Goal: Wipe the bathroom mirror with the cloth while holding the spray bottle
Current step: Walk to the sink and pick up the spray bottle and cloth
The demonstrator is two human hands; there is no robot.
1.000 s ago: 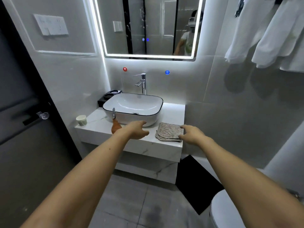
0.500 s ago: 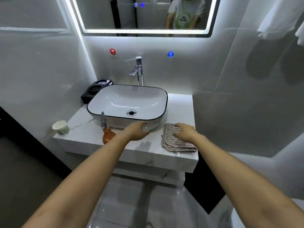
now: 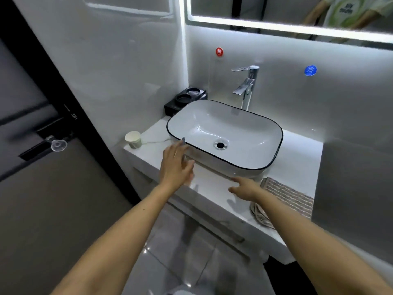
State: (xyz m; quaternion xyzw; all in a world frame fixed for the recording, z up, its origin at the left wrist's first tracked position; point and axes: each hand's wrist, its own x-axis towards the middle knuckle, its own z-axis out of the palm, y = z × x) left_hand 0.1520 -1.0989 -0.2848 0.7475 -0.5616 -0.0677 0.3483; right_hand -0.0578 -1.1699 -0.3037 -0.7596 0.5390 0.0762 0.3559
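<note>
The lit mirror (image 3: 276,9) runs along the top edge above the basin. A striped beige cloth (image 3: 291,196) lies folded on the white counter (image 3: 297,150), right of the basin. My right hand (image 3: 244,187) hovers just left of the cloth with fingers spread and holds nothing. My left hand (image 3: 176,165) is at the basin's front left corner, fingers apart. It covers the spray bottle; only the bottle's grey nozzle tip (image 3: 183,139) shows above my fingers. I cannot see any grip on the bottle.
A white basin (image 3: 251,124) with a black rim fills the counter, with a chrome tap (image 3: 246,86) behind it. A paper cup (image 3: 133,139) stands at the counter's left end and a black tray (image 3: 185,100) in the back corner. A dark door (image 3: 42,167) is on the left.
The view has swung left and closer. My left hand moved left from the basin front to the bottle. My right hand came off the cloth and now sits to its left.
</note>
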